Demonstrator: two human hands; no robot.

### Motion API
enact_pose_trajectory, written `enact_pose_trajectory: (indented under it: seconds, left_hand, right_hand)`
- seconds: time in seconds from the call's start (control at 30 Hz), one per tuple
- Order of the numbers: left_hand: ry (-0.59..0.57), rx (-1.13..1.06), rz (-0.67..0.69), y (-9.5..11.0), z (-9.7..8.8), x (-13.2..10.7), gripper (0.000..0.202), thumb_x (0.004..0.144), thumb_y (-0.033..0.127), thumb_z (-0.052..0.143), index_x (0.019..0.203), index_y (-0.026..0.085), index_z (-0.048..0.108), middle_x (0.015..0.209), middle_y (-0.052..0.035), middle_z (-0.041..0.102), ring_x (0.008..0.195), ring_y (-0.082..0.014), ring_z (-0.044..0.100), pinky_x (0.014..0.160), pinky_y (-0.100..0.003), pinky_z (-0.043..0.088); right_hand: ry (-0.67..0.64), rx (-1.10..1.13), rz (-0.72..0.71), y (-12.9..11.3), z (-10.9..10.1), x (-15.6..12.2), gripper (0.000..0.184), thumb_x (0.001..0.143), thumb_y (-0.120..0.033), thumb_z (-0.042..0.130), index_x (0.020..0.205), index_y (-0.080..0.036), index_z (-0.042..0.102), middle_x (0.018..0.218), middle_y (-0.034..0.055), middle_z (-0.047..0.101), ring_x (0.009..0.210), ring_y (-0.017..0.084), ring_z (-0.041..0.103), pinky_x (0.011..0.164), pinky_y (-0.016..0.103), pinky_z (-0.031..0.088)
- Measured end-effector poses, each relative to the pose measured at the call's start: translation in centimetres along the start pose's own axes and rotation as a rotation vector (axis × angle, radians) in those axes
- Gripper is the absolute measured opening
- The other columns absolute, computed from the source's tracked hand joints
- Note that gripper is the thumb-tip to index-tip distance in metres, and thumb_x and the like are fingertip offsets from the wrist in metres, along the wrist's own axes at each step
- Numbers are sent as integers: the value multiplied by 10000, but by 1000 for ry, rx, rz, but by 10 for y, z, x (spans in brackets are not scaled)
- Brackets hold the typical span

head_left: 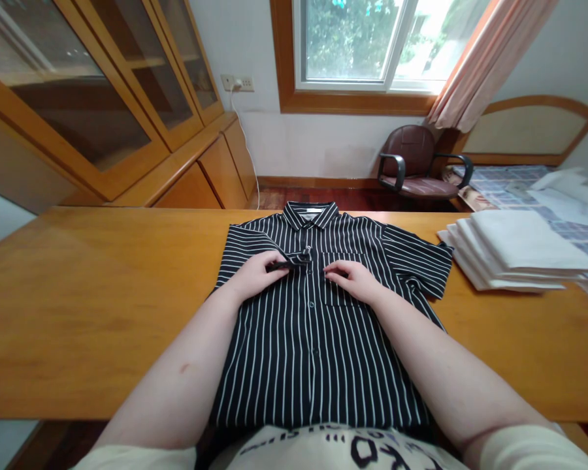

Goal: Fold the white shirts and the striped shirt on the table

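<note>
A black shirt with white stripes (274, 352) lies face up on the table, collar at the far side, buttons running down its middle. The left-side sleeve is folded inward, and its end (301, 257) rests over the chest near the buttons. My left hand (261, 274) pinches dark fabric by that sleeve end between thumb and fingers. Over the chest pocket (343, 297) is my right hand (351, 279), fingers curved with a gap between thumb and fingertips, holding nothing I can see. The other sleeve (419, 258) spreads out to the right.
The wooden table (102, 307) extends to both sides. A stack of folded white items (514, 251) sits at its right. Beyond stand a brown armchair (414, 160), a bed with a plaid cover (504, 179) and a glass-fronted cabinet (166, 156).
</note>
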State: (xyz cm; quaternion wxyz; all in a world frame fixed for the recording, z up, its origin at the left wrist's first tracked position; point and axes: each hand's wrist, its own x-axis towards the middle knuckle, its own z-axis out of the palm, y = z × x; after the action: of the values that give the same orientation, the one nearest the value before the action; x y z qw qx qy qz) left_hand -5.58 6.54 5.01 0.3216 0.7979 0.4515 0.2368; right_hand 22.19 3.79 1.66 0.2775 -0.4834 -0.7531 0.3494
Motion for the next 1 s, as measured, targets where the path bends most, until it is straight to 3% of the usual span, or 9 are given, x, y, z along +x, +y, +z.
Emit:
enact_pose_trajectory:
  seconds: [0.07,0.1,0.2,0.33,0.43,0.53,0.67,0.87,1.0]
  left_hand:
    - [-160,-84,13,-2,0,1,273,859,420,478,880,207,647,929,-19,681,888,-185,620,840,-306,478]
    - [-155,-92,-6,-4,-1,1,305,876,430,444,906,209,651,944,-22,684,897,-186,623,847,-308,479]
    - [105,101,-150,-17,-9,3,340,889,428,402,947,207,654,994,-53,683,942,-216,617,876,-343,474]
    - [406,527,-583,-48,-30,-1,359,852,375,436,1049,163,647,1114,-173,642,1046,-330,588,901,-461,454]
    - [383,564,-809,-72,-47,-5,416,843,396,436,1089,124,632,1113,-221,640,1030,-361,601,864,-481,469]
    - [300,517,-899,-85,-56,-6,353,832,405,456,987,162,661,1037,-171,682,965,-329,633,818,-430,494]
    - [269,500,-924,-90,-60,-5,271,829,359,476,901,188,674,960,-126,708,908,-293,651,769,-374,506]
    - [389,516,-914,-85,-61,-8,308,853,305,446,1018,161,662,1060,-169,679,987,-325,630,816,-427,500]
    - [391,613,-611,-64,-43,-2,422,880,354,420,1203,141,587,1202,-170,619,1113,-306,575,941,-429,454]
  right_hand:
    - [1,0,-4,0,0,0,206,870,-279,558,1023,-209,678,998,29,706,924,177,649,864,359,508]
    - [0,0,-2,0,0,0,206,870,-279,559,1023,-210,678,999,30,706,927,178,649,868,362,506]
    - [-12,8,2,0,0,0,218,868,-278,563,1045,-209,671,1006,33,705,933,175,648,876,362,506]
    - [-2,-40,-59,-2,-2,-1,261,879,-273,550,1112,-210,649,1057,44,686,957,171,633,896,361,497]
    - [-17,-160,-185,-3,-3,-1,335,881,-313,563,1206,-242,609,1197,53,630,1124,197,557,1012,414,416]
    - [-103,-278,-254,-2,-2,-1,465,876,-417,569,1312,-260,539,1354,74,528,1297,247,410,1093,484,306]
    - [-161,-402,-208,3,3,-1,595,851,-521,563,1379,-262,475,1478,89,387,1389,308,265,1123,559,205]
    - [-145,-442,-201,8,7,1,538,880,-495,527,1355,-243,507,1471,78,402,1386,294,282,1134,529,210]
    - [-120,-433,-201,6,7,0,554,876,-486,538,1369,-238,489,1480,87,386,1393,280,270,1134,509,226]
